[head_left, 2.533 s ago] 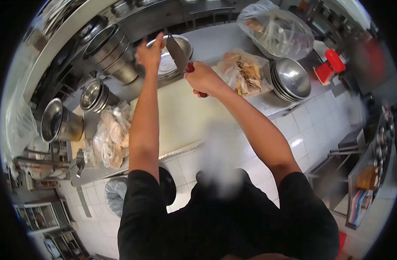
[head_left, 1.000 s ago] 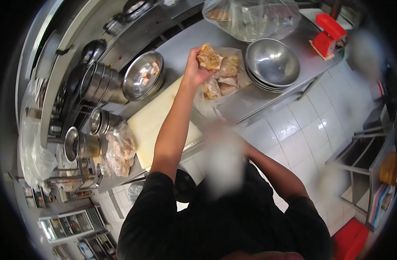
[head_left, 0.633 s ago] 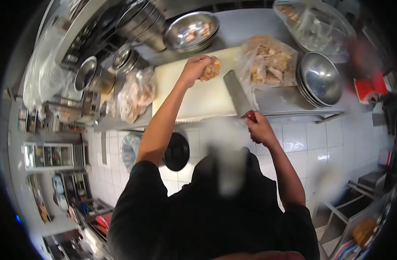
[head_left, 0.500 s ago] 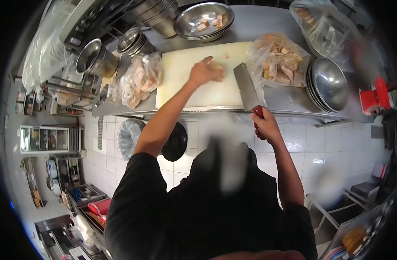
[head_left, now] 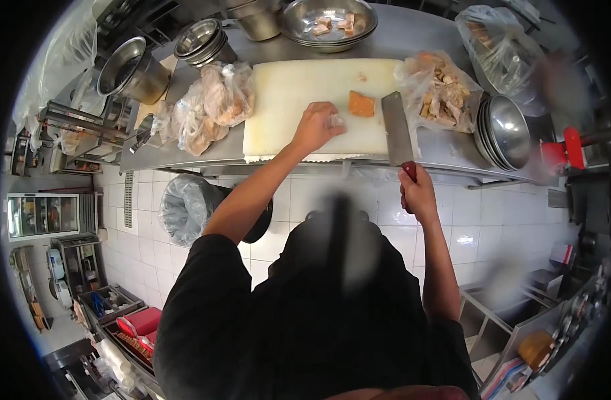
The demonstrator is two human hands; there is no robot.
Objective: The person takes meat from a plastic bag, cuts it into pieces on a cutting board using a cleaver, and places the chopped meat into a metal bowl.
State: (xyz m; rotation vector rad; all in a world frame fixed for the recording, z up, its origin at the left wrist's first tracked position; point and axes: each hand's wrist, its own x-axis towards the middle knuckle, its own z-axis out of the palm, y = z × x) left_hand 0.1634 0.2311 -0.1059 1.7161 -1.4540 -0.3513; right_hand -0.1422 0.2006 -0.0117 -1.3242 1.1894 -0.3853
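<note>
My right hand [head_left: 417, 193] is wrapped round the dark red handle of a cleaver [head_left: 397, 127]. Its broad blade rests flat or nearly flat over the right edge of the white cutting board [head_left: 279, 93]. An orange-brown block of meat [head_left: 361, 104] lies on the board, left of the blade. Over the board's lower middle, my left hand [head_left: 315, 128] is closed, fingers curled about a small pale, shiny bit [head_left: 335, 123] that I cannot make out. The left hand and the meat block are apart. A tiny scrap [head_left: 362, 77] sits further back on the board.
Right of the board is an open plastic bag of meat pieces [head_left: 445, 100], then stacked steel bowls [head_left: 509, 133]. Knotted bags of meat [head_left: 215, 103] stand on the left. Behind is a steel bowl [head_left: 299, 23] with cut pieces. A lined bin [head_left: 185, 208] stands below the counter.
My left hand has let go of the meat block, which now lies orange side up, and moved down the board. The cleaver stays in my right hand. The view has shifted slightly.
</note>
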